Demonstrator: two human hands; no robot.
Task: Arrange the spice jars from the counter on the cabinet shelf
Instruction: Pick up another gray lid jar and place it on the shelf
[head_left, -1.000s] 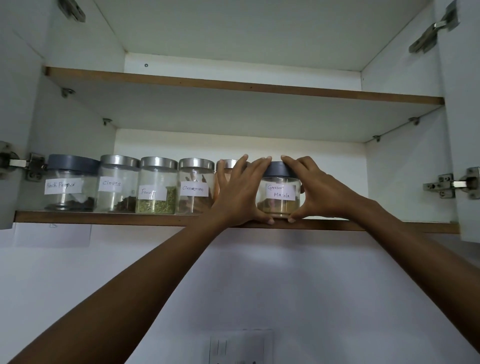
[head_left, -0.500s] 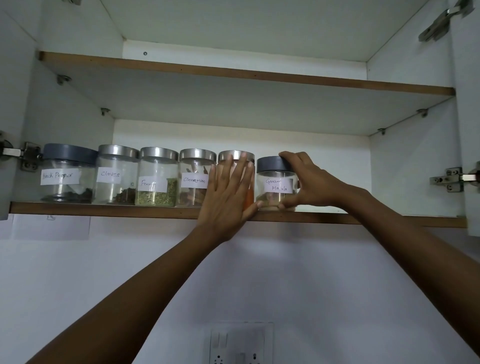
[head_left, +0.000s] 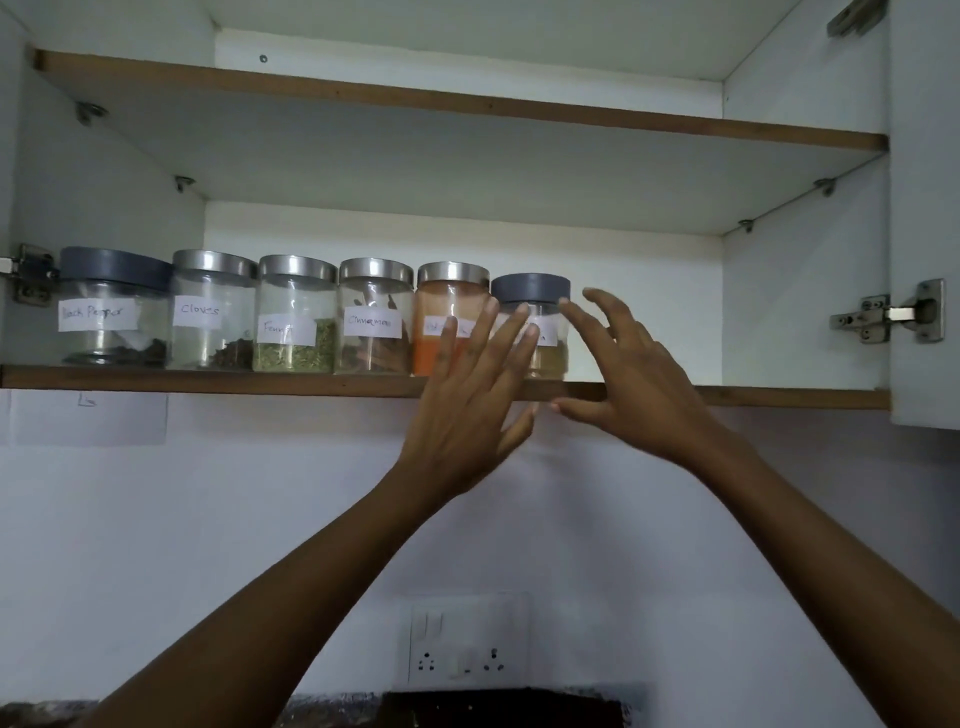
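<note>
Several labelled glass spice jars stand in a row on the lower cabinet shelf (head_left: 208, 378): black pepper (head_left: 111, 306), cloves (head_left: 213, 312), fennel (head_left: 296, 317), cinnamon (head_left: 373, 317), an orange powder jar (head_left: 448, 291) and, at the right end, the grey-lidded garam masala jar (head_left: 535, 296). My left hand (head_left: 467, 405) is raised in front of the orange and garam masala jars with fingers straight, holding nothing. Just right of the last jar, my right hand (head_left: 628, 379) hovers with fingers spread, off the jar. Both hands partly hide those two jars' labels.
The shelf right of the jars (head_left: 753, 397) is bare up to the cabinet side. An upper shelf (head_left: 467, 109) sits above. Open cabinet doors with hinges (head_left: 893, 314) flank both sides. A wall socket panel (head_left: 465, 642) sits below, with a dark counter edge at the bottom.
My right hand let go of the garam masala jar and drew back to the right, fingers spread. My left hand came off the jars and dropped slightly. The jar now stands against the orange one.
</note>
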